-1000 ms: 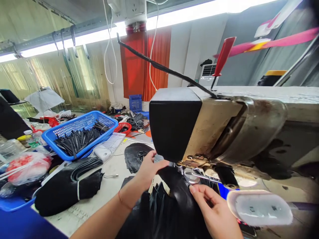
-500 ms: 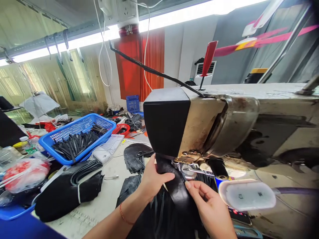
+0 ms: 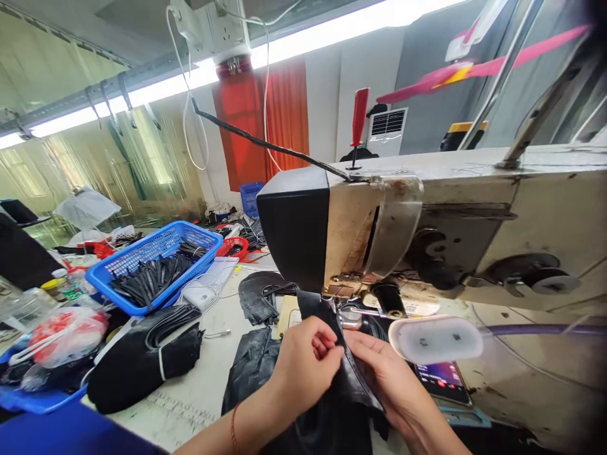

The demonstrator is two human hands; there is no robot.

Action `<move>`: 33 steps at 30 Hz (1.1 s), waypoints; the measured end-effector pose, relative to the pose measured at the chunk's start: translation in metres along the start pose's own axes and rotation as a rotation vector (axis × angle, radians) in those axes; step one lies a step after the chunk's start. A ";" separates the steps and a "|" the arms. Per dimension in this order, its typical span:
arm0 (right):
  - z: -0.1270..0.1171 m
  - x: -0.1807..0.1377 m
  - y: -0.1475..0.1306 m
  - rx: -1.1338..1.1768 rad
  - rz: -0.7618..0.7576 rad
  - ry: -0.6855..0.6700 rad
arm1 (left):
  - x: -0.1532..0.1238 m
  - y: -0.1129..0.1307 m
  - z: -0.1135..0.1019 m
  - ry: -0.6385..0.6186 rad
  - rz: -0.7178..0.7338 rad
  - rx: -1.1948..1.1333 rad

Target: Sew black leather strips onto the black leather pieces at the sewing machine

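Observation:
A black leather piece (image 3: 349, 383) runs from under the sewing machine's head (image 3: 296, 237) down toward me, its stitched edge facing right. My left hand (image 3: 308, 360) is closed, thumb and curled fingertips pinching at the leather just in front of the presser foot (image 3: 332, 306). Along the right edge my right hand (image 3: 386, 376) grips the same piece, some of its fingers hidden behind it. More black leather pieces (image 3: 249, 363) lie on the machine table left of my left hand. A white oval lamp (image 3: 436, 340) glows beyond my right hand.
A blue basket (image 3: 102, 278) of black strips stands at left, behind a tied bundle of black leather (image 3: 137, 373). A lit phone (image 3: 443, 382) lies under the lamp. The red-handled screwdriver (image 3: 360, 117) stands upright on the machine; a pink fan (image 3: 436, 82) is behind.
My left hand has moved from lying on the leather to a pinch near its edge. My right hand has shifted up along the piece, which now tilts. The view has swung right.

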State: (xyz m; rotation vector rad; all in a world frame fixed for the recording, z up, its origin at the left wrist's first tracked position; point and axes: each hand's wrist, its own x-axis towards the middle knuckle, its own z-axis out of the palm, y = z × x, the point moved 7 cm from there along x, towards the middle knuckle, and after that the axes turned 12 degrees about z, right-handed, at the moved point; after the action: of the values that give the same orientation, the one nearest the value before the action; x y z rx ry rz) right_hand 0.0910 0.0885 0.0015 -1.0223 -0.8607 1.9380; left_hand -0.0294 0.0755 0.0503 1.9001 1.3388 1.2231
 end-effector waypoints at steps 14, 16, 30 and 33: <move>-0.004 0.002 -0.004 -0.355 -0.408 0.408 | 0.025 0.011 -0.004 0.013 0.056 0.496; -0.005 0.001 -0.006 -0.443 -0.437 0.458 | 0.024 0.024 -0.001 0.011 0.129 0.674; -0.144 -0.080 0.009 -1.365 -0.454 0.632 | -0.022 -0.044 -0.041 0.352 -0.096 -0.078; -0.178 -0.074 0.030 -1.667 -0.451 0.532 | -0.035 -0.073 -0.027 0.360 -0.312 -0.386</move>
State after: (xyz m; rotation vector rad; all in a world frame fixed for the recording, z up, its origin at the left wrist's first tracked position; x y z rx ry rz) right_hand 0.2641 0.0477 -0.0777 -1.8031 -2.1257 0.1640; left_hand -0.0906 0.0696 -0.0091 1.1952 1.3861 1.5684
